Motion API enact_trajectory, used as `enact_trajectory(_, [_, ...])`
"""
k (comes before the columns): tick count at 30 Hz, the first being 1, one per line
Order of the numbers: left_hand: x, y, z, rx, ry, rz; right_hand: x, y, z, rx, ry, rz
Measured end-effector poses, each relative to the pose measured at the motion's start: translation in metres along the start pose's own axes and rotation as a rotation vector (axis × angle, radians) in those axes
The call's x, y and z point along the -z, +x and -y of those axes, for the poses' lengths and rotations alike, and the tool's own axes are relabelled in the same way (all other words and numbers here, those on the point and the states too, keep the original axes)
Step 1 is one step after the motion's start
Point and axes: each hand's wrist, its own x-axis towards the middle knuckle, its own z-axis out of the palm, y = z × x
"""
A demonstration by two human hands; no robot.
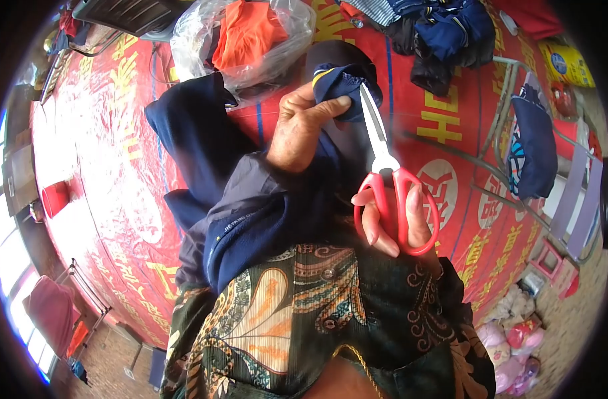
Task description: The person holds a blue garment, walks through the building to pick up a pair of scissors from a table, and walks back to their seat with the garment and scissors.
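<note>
My left hand (300, 128) pinches the edge of a navy blue garment (201, 123) with a yellow stripe near the held part. The rest of that cloth lies across my lap and left forearm. In my right hand (390, 223) is a pair of scissors (383, 159) with red handles, my fingers through the loops. Its metal blades point away from me and look nearly closed, with their tips at the right side of the pinched cloth. Whether the tips touch the fabric I cannot tell.
A red sheet with yellow characters (440, 116) spreads around me. Ahead lie a clear plastic bag (197, 40) with orange cloth (247, 36) and a pile of dark clothes (450, 33). On the right stands a metal-framed chair (503, 100) with a navy item (533, 146); a red bucket (55, 198) is left.
</note>
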Motion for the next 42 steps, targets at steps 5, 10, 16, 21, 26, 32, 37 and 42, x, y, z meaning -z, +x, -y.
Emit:
enact_trajectory(5, [0.007, 0.002, -0.005, -0.031, 0.068, -0.007, 0.002, -0.005, 0.007, -0.031, -0.080, 0.025])
enact_trajectory(10, [0.016, -0.001, -0.008, -0.043, 0.211, 0.001, -0.002, -0.013, 0.011, -0.046, -0.095, -0.008])
enact_trajectory(16, [0.020, -0.002, -0.019, -0.030, 0.323, -0.005, -0.005, -0.014, 0.009, -0.034, -0.110, 0.003])
enact_trajectory(21, [0.028, 0.002, -0.020, 0.115, 0.209, 0.008, 0.001, -0.017, 0.005, -0.072, -0.052, 0.036])
enact_trajectory(26, [0.025, 0.005, -0.014, 0.229, -0.179, 0.141, 0.000, -0.012, 0.007, -0.106, 0.017, -0.006])
enact_trajectory(32, [0.014, 0.003, -0.017, 0.132, -0.226, 0.082, -0.022, -0.008, 0.002, -0.185, -0.227, -0.131])
enact_trajectory(37, [0.020, 0.000, -0.023, 0.069, -0.250, 0.065, -0.034, -0.011, 0.006, -0.502, -0.111, -0.253])
enact_trajectory(42, [0.027, -0.007, -0.031, 0.037, -0.297, 0.070, -0.053, -0.020, 0.000, -0.329, -0.443, -0.156])
